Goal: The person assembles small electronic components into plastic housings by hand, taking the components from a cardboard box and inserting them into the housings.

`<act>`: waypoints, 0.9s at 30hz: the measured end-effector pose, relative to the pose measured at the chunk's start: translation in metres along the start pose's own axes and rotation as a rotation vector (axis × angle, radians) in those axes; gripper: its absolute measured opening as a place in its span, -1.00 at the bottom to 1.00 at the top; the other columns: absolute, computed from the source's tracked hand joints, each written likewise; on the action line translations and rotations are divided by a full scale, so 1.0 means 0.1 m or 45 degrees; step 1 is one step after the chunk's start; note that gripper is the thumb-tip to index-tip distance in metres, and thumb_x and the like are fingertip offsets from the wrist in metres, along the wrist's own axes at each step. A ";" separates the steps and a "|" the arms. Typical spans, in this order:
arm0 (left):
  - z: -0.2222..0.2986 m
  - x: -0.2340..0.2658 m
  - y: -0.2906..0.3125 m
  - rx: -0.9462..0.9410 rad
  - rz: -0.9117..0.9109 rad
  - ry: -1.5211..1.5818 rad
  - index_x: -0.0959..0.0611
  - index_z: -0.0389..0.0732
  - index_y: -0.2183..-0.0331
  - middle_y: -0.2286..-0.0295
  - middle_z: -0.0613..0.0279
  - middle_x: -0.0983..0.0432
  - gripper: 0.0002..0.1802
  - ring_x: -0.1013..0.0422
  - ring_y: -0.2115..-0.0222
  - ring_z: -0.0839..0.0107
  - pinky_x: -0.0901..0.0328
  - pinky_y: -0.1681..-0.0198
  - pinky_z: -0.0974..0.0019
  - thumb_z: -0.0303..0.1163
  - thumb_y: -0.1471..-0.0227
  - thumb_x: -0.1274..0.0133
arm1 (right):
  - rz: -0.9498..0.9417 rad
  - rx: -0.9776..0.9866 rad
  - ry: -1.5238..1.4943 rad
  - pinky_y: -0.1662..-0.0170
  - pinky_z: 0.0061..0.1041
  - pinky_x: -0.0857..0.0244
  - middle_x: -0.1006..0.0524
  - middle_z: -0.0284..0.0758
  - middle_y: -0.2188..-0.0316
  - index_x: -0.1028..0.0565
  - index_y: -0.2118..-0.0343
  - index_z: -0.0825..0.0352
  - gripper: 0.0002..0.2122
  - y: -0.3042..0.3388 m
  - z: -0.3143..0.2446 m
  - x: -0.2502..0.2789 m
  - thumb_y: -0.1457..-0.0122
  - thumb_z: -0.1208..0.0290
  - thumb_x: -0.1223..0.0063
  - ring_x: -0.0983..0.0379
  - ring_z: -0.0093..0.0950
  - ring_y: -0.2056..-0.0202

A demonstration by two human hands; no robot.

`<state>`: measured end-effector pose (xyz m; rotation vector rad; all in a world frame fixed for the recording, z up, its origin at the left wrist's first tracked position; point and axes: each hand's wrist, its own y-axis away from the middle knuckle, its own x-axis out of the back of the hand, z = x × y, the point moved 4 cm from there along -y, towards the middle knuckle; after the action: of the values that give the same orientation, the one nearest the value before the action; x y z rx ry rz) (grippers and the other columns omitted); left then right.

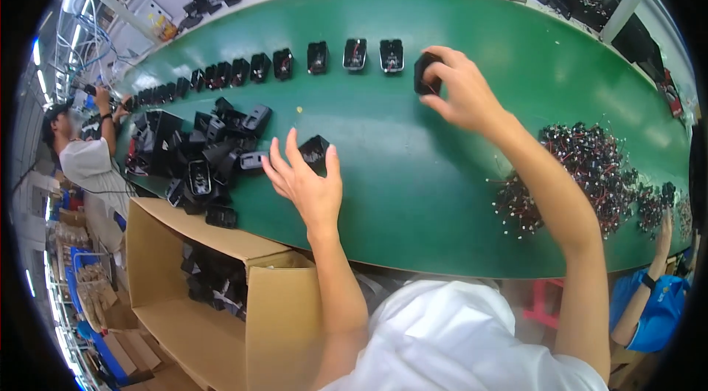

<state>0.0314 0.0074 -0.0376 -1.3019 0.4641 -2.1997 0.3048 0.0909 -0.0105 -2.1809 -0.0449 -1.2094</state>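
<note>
My right hand grips a black plastic housing at the right end of a curved row of similar housings, holding it between thumb and fingers. Beside it in the row stands an open housing with small parts and wires inside. Nearer to me, my left hand has another black housing between thumb and index finger, while its other fingers spread apart. A heap of loose black and grey housings lies left of that hand.
Right of me, a pile of small wired parts covers part of the green table. An open cardboard box with black pieces stands at the table's near edge. Co-workers sit at the left and right.
</note>
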 end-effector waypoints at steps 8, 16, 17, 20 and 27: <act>-0.08 -0.32 0.22 -0.090 -0.447 0.074 -0.50 0.00 -0.11 -0.18 -0.04 -0.20 -0.36 -0.09 -0.22 -0.04 -0.01 -0.22 -0.14 -0.04 -0.02 -0.23 | -0.310 0.009 0.462 -0.18 -0.15 -0.15 -0.38 -0.23 -0.14 -0.59 0.39 0.26 -0.75 -0.33 0.69 -0.37 0.10 0.24 -0.33 -0.23 -0.20 -0.19; 0.15 -0.19 0.26 -0.282 -0.609 0.334 -0.55 -0.05 -0.08 -0.15 -0.01 -0.25 -0.49 -0.24 -0.11 -0.03 -0.15 -0.19 0.05 -0.31 -0.06 -0.19 | -0.329 -0.226 0.069 -0.13 -0.24 -0.26 -0.48 -0.19 0.00 -0.54 0.17 0.27 -0.72 0.52 -0.28 0.80 -0.04 0.35 -0.26 -0.37 -0.17 -0.08; 0.21 -0.18 0.26 -0.287 -0.613 0.398 -0.57 -0.09 -0.03 -0.13 0.00 -0.28 -0.48 -0.26 -0.10 -0.03 -0.20 -0.17 0.06 -0.43 0.03 -0.22 | -0.339 -0.255 0.087 -0.13 -0.24 -0.26 -0.48 -0.19 0.00 -0.54 0.17 0.27 -0.72 0.70 -0.30 0.90 -0.04 0.35 -0.26 -0.37 -0.17 -0.08; 0.34 -0.19 0.29 -0.277 -0.687 0.453 -0.60 -0.12 0.06 -0.11 0.00 -0.30 -0.51 -0.30 -0.07 -0.02 -0.25 -0.13 0.06 -0.50 0.12 -0.24 | -0.590 -0.662 0.034 -0.02 -0.27 -0.31 -0.55 -0.24 0.16 -0.57 0.27 0.29 -0.78 1.16 -0.13 0.95 -0.03 0.36 -0.28 -0.43 -0.24 0.06; 0.64 -0.25 0.54 -0.342 -0.818 0.560 -0.65 -0.13 0.17 -0.11 -0.05 -0.30 -0.58 -0.28 -0.08 -0.09 -0.27 -0.10 0.02 -0.51 0.19 -0.28 | -0.432 -0.428 0.274 0.19 -0.29 -0.33 -0.46 -0.27 0.37 -0.60 0.50 0.31 -0.87 1.44 0.03 0.69 0.03 0.38 -0.31 -0.37 -0.24 0.29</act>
<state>0.1125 -0.0219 -0.0541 -1.2054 0.5771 -3.0813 0.3930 -0.0400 -0.0318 -2.3780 -0.1340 -1.7453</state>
